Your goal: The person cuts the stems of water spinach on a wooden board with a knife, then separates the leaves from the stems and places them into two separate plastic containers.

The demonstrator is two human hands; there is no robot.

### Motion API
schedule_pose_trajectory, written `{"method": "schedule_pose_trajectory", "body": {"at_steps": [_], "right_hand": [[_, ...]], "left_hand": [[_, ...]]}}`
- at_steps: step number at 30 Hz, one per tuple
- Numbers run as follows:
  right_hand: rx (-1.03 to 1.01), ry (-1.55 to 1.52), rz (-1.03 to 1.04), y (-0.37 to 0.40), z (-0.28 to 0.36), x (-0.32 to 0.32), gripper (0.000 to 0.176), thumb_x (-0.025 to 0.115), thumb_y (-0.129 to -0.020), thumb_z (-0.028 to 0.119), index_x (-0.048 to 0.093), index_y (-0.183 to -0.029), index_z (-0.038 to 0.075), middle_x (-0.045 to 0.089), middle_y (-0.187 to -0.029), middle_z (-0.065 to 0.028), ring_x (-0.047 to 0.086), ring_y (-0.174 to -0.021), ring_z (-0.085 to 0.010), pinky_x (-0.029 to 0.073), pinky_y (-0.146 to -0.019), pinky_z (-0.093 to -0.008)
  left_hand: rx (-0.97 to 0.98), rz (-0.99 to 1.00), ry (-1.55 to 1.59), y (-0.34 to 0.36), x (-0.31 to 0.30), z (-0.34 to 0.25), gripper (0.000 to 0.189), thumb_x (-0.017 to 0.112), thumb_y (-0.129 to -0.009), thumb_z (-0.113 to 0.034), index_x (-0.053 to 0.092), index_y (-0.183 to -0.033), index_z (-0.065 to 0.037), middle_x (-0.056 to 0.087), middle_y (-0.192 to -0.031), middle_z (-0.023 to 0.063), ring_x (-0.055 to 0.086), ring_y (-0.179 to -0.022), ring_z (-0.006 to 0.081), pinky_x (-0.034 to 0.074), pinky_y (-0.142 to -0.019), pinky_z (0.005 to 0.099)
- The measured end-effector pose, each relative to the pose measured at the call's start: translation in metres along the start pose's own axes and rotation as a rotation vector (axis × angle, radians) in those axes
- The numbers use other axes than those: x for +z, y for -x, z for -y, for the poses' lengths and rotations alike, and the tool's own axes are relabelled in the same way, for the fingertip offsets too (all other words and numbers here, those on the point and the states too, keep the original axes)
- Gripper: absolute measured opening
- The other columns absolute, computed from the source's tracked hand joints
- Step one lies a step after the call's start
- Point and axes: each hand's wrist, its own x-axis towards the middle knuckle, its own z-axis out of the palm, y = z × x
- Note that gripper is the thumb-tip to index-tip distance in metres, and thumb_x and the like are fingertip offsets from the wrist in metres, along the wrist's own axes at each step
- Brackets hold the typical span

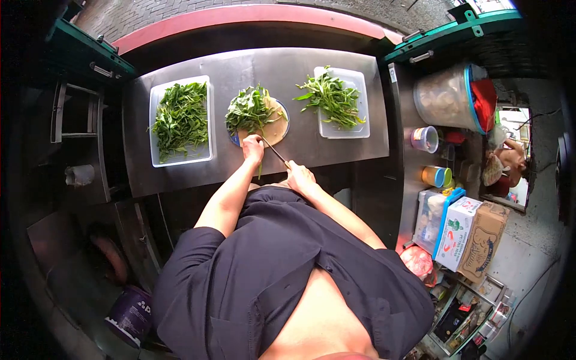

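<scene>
My left hand [253,149] is closed on the stems of a bunch of leafy greens [248,109] at the near edge of a round cutting board [277,128]. A few stems hang down below that hand. In my right hand [300,177] is the handle of a knife [276,154], its blade slanting up and left to the stems beside my left fingers. The leaves cover the left and upper parts of the board.
On the metal table [294,66], a clear plastic tub [210,135] of cut greens stands left, and another tub [354,133] with long-stemmed greens stands right. Further right are a large lidded container [444,99], cups [425,139] and cardboard boxes [487,237]. A purple bucket [129,315] sits lower left.
</scene>
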Motion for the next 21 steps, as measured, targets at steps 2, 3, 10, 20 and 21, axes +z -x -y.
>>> {"method": "schedule_pose_trajectory", "body": {"at_steps": [2, 3, 10, 20, 21], "right_hand": [[0.001, 0.003, -0.004, -0.006, -0.001, -0.002, 0.021, 0.056, -0.1, 0.025, 0.056, -0.112, 0.008, 0.071, -0.096, -0.0277, 0.068, -0.097, -0.0485, 0.053, -0.083, -0.0576], [-0.015, 0.01, -0.006, -0.008, -0.002, -0.003, 0.021, 0.056, -0.101, 0.025, 0.056, -0.112, 0.008, 0.071, -0.096, -0.0275, 0.068, -0.097, -0.0484, 0.053, -0.082, -0.0576], [0.004, 0.063, 0.018, 0.014, -0.026, 0.008, 0.02, 0.057, -0.1, 0.023, 0.055, -0.116, 0.01, 0.071, -0.097, -0.0258, 0.07, -0.098, -0.0457, 0.055, -0.082, -0.0556], [-0.025, -0.121, -0.097, 0.015, -0.037, 0.011, 0.022, 0.057, -0.101, 0.028, 0.059, -0.117, 0.013, 0.07, -0.094, -0.0278, 0.068, -0.094, -0.0483, 0.054, -0.078, -0.057], [-0.035, -0.125, -0.117, 0.014, -0.034, 0.011, 0.022, 0.056, -0.101, 0.028, 0.059, -0.117, 0.012, 0.07, -0.092, -0.0279, 0.068, -0.093, -0.0482, 0.053, -0.077, -0.0572]], "left_hand": [[-0.017, 0.008, 0.025, -0.002, 0.002, 0.0, 0.012, 0.07, -0.083, -0.008, 0.077, -0.09, -0.002, 0.075, -0.092, 0.0173, 0.073, -0.089, 0.0326, 0.057, -0.087, 0.0391], [-0.011, -0.008, 0.018, -0.001, 0.003, -0.002, 0.011, 0.07, -0.083, -0.008, 0.077, -0.089, -0.002, 0.075, -0.091, 0.0179, 0.073, -0.088, 0.0329, 0.057, -0.086, 0.0396], [0.047, -0.061, 0.026, -0.003, 0.006, 0.005, 0.01, 0.071, -0.083, -0.01, 0.076, -0.086, -0.002, 0.073, -0.088, 0.0199, 0.072, -0.086, 0.0343, 0.057, -0.083, 0.0411], [-0.048, -0.056, 0.093, -0.005, 0.006, 0.011, 0.013, 0.073, -0.08, -0.013, 0.075, -0.086, -0.002, 0.075, -0.085, 0.0163, 0.073, -0.081, 0.0288, 0.058, -0.078, 0.0371], [-0.046, -0.06, 0.092, -0.006, 0.007, 0.013, 0.013, 0.073, -0.08, -0.013, 0.075, -0.086, -0.002, 0.075, -0.085, 0.0163, 0.073, -0.081, 0.0288, 0.058, -0.078, 0.0371]]}}
